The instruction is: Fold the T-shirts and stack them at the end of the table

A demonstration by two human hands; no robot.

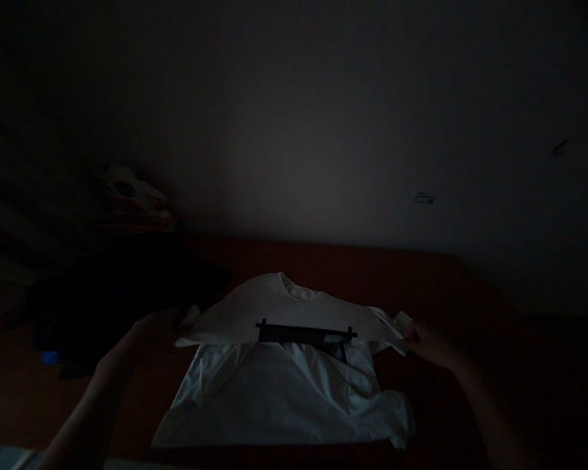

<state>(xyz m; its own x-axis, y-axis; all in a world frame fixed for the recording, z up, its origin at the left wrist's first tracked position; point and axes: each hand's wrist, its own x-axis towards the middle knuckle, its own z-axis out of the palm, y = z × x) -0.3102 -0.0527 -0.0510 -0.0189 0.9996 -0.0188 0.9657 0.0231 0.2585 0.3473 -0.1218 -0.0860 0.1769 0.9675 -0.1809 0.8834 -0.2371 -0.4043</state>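
A white T-shirt (274, 391) with a dark printed patch across its chest lies on the reddish-brown table (372, 264), its neckline towards the wall and its body creased below the print. At the shirt's right sleeve, my right hand (421, 341) is closed on the white fabric. Near the left sleeve is my left hand (159, 326), in deep shadow; its fingers cannot be made out, nor whether they hold the cloth.
Dark clothes (127, 294) are heaped on the left of the table. Behind them stands a white and red item (134, 196). A pale wall (298, 130) with a small label (424, 197) rises behind the table. The scene is very dim.
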